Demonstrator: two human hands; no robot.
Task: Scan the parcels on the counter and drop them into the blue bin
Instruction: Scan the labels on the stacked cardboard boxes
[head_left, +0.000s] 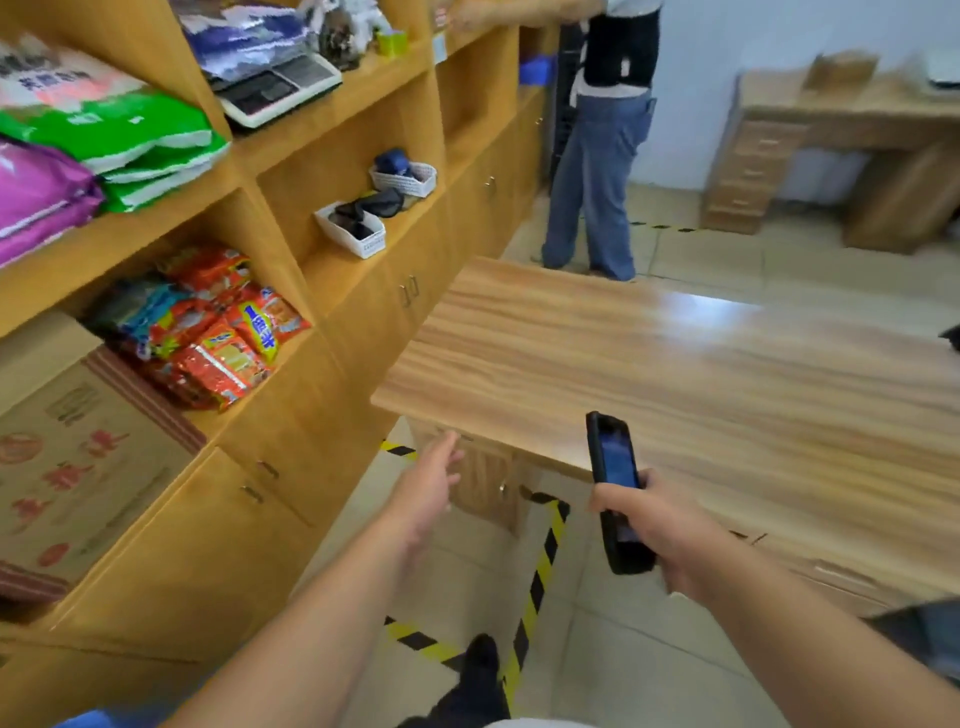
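A tall wooden shelf unit (332, 291) fills the left side, with drawers and doors below. Beside it, the wooden counter (701, 374) runs from the lower centre toward the right, and its top shows only wood grain. Behind the counter, another person (597, 171) stands with the back to the camera, facing the shelves. On the lowest shelf at the left sits a large cardboard box (78, 467), and next to it lies a pile of red snack packets (218, 332).

The left hand (428, 480) reaches forward in the air near the corner of the counter; its fingers are straight and spread, and it holds nothing. The right hand (660, 525) has its grip closed around the lower half of a black handheld scanner (615, 491). The scanner is in front of the counter's near edge. Its long axis is nearly upright, its top end points up and slightly left, and its lit screen faces right.
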